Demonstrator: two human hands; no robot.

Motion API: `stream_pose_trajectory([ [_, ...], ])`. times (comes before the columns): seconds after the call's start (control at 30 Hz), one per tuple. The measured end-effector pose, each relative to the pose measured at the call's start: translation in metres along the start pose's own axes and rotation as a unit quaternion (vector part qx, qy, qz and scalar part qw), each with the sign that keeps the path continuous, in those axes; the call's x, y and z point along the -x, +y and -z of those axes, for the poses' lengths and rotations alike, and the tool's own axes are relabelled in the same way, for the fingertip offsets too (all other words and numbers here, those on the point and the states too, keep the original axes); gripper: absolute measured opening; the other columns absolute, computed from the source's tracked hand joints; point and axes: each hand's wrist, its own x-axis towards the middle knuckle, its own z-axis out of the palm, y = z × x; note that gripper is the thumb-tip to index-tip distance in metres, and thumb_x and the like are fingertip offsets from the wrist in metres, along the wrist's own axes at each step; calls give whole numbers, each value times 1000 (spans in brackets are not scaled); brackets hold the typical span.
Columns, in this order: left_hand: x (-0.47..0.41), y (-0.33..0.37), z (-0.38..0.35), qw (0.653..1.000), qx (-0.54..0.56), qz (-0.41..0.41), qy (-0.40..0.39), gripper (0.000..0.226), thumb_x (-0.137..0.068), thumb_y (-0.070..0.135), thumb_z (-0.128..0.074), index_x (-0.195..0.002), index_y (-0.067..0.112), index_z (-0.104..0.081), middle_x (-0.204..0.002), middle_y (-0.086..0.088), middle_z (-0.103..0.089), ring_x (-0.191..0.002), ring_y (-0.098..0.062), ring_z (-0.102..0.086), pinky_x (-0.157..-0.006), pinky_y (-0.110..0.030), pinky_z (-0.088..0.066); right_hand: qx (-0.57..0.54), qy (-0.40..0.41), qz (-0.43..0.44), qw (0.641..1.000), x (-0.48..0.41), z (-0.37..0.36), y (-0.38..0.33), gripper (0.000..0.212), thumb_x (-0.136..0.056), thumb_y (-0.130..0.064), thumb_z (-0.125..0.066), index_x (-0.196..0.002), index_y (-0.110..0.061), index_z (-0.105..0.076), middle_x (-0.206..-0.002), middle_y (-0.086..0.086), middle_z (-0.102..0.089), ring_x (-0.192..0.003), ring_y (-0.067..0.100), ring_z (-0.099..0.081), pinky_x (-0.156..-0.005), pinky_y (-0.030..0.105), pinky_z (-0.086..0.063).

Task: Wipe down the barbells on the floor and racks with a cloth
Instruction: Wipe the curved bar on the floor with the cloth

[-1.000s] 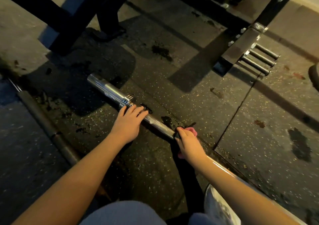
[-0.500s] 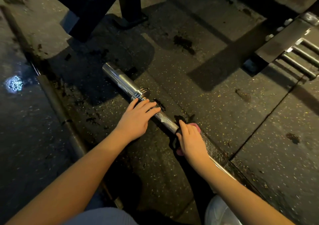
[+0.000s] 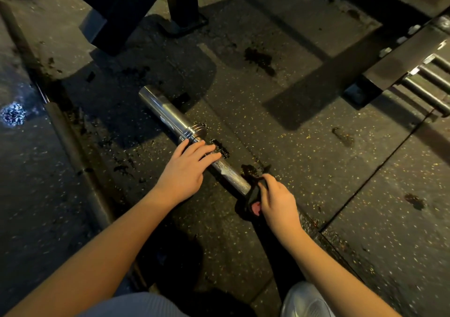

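While the barbell (image 3: 175,119) lies where it lay on the rubber floor (image 3: 316,151), sleeve end pointing up-left, the cloth (image 3: 252,196) on its knurled shaft has turned. 1 second ago a pink fold showed above the knuckles; now dark fabric bunches on the near side, with only a pink scrap under the palm. The right hand (image 3: 277,202) grips that cloth, fingers curled round it and the shaft. It seems to have rolled and slid a little toward the person, since more bare knurl shows between the 2 hands. The left hand (image 3: 185,170) has not shifted. Its fingers lie straight and close together across the shaft just below the collar, pressing rather than gripping. I read this as a twisting stroke under way on this stretch, with the sleeve and collar not yet reached. Farther out, a second bar (image 3: 73,146) lies along the left, and a rack (image 3: 404,56) with pegs stands at the right.
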Motion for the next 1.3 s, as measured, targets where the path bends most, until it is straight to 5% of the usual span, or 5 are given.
stream_pose_trajectory([
  [0.37, -4, 4, 8, 1000, 4, 9, -28, 65, -87, 6, -57, -145, 27, -38, -153, 4, -34, -144, -18, -23, -117, -37, 1, 25, -53, -3, 998, -28, -4, -22, 29, -102, -26, -41, -122, -9, -53, -111, 14, -65, -102, 34, -61, -80, 37, -44],
  [0.53, 2, 1, 12, 999, 18, 12, -30, 64, -87, 4, -56, -145, 24, -38, -154, 2, -31, -145, -18, -21, -117, -34, -2, 77, -85, 122, 986, -10, -18, -36, 62, -79, -18, -77, -132, 1, -51, -111, 14, -63, -101, 32, -61, -80, 37, -55],
  [0.67, 0, -1, 21, 999, 25, 46, 1, 63, -86, 4, -59, -144, 15, -40, -156, -7, -27, -144, -24, -23, -116, -34, -6, 77, -55, 24, 995, -39, -9, -42, 27, -101, -26, -44, -116, -7, -55, -106, 15, -66, -96, 37, -63, -75, 39, -45],
  [1.0, -7, -12, 32, 985, 114, 132, 9, 65, -93, 5, -50, -151, 12, -21, -159, 0, -15, -146, -11, -9, -112, -20, -4, 215, -96, 106, 966, -53, -34, -77, 62, -102, -41, -39, -148, -5, -20, -136, 13, -47, -118, 30, -51, -92, 38, -46],
  [1.3, -36, -5, 31, 985, 107, 133, -23, 66, -96, 9, -47, -153, 12, -13, -162, 0, -4, -148, -13, 1, -108, -18, 3, 40, -67, -38, 996, -85, -10, -68, 38, -104, -33, -35, -104, -4, -60, -99, 17, -66, -94, 36, -62, -70, 36, -39],
])
